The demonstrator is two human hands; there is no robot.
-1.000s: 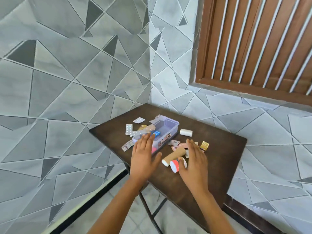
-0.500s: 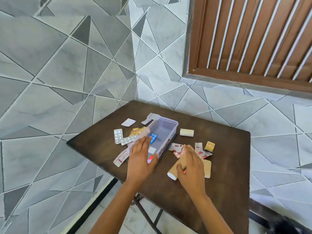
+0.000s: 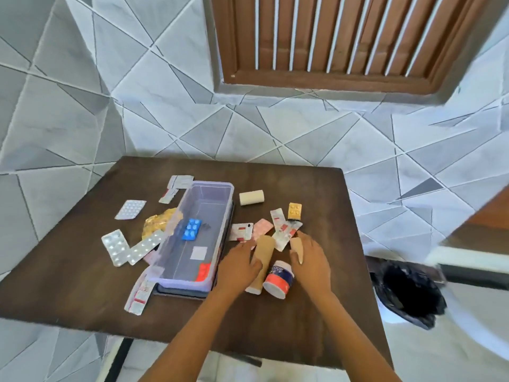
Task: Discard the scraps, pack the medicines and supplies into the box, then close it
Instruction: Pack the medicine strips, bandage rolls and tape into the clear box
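A clear plastic box (image 3: 213, 185) stands open mid-table on a dark lid (image 3: 180, 292), with a blue blister pack (image 3: 191, 229) and small packets inside. My left hand (image 3: 238, 268) grips a brown paper roll (image 3: 264, 253) just right of the box. My right hand (image 3: 312, 261) pinches a tan scrap (image 3: 298, 248). Between my wrists lies a red-and-white tape roll (image 3: 278, 279). Silver blister packs (image 3: 117, 247) and gold foil (image 3: 157, 222) lie left of the box. A white bandage roll (image 3: 251, 197), a yellow pill pack (image 3: 294, 210) and pink packets (image 3: 261, 228) lie to its right.
The dark wooden table (image 3: 316, 321) stands against a tiled wall under a slatted wooden window (image 3: 330, 37). A bin lined with a black bag (image 3: 407, 295) sits on the floor off the table's right edge. More strips lie behind the box (image 3: 179, 181).
The view has swung right and down, bringing the bin into sight. My left hand left the box and moved onto the brown roll. My right hand shifted from the roll to the tan scrap.
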